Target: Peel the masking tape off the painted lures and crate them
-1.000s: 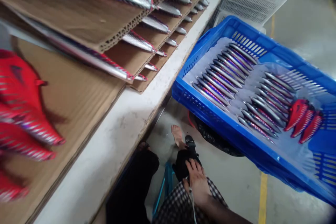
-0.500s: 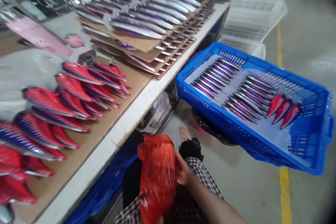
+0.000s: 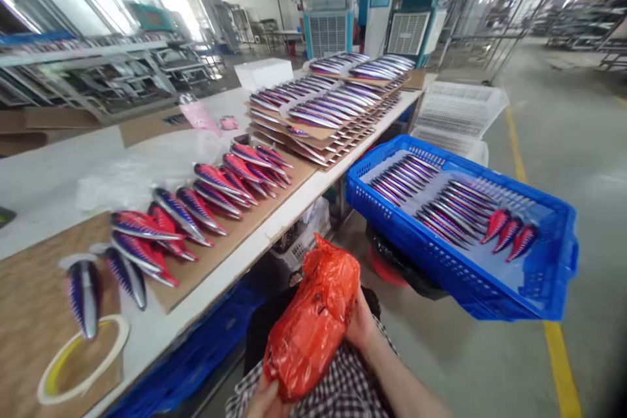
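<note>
A shiny red plastic bag (image 3: 313, 323), bulging with contents I cannot make out, lies over my lap. At its lower left end my left hand (image 3: 267, 397) is closed on the plastic. My right hand (image 3: 360, 323) holds the bag's right side, its fingers partly hidden behind it. Left of the bag, red and purple fish-shaped pieces (image 3: 215, 186) lie in a row on cardboard on the table. A blue crate (image 3: 490, 287) to the right holds rows of silver-purple pieces (image 3: 453, 212) and several red ones (image 3: 508, 234) on a white sheet.
Stacked cardboard layers (image 3: 318, 134) with silver pieces stand on the white table (image 3: 267, 235). A tape roll (image 3: 49, 382) lies at the near left. White crates (image 3: 460, 108) stand behind the blue crate; a black bag (image 3: 411, 274) is beneath it.
The view has tilted up, showing more of the hall and table. The red bag has turned to slant down-left, and my left hand now shows at its lower end.
</note>
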The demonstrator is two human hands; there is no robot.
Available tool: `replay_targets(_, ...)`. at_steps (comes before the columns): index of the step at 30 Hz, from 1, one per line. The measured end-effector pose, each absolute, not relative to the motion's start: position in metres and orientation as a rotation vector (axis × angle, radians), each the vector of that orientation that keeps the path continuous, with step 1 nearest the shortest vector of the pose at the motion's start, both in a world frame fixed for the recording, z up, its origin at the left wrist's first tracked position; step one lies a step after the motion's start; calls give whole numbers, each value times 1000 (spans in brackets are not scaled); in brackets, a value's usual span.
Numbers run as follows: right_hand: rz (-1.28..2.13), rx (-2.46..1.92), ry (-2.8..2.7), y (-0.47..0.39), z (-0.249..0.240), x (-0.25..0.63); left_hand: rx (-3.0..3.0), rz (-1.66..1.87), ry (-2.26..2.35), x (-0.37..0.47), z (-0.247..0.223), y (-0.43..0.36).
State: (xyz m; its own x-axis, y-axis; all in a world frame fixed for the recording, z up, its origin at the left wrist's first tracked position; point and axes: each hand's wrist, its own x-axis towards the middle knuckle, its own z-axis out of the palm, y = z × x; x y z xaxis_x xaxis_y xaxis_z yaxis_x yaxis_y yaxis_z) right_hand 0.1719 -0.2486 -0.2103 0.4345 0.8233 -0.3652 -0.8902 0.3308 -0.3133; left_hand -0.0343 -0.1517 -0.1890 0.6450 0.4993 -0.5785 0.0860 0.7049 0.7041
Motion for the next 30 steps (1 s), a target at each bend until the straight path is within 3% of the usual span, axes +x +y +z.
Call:
replay_targets(5,1127,-498,103,-271,-202,188,680,329,939,-20,-183,-139)
replay_targets(18,941,-772,-13,-299,-157,178,1786,111,726,-43,-186,-96)
replay_targets(23,997,-816,-150,-293,-137,166,2125,345,672,-47,-145,-98)
replay_targets(30,1141,-845,-222,-284,-118,163,2371,585,108,9,-85,-157)
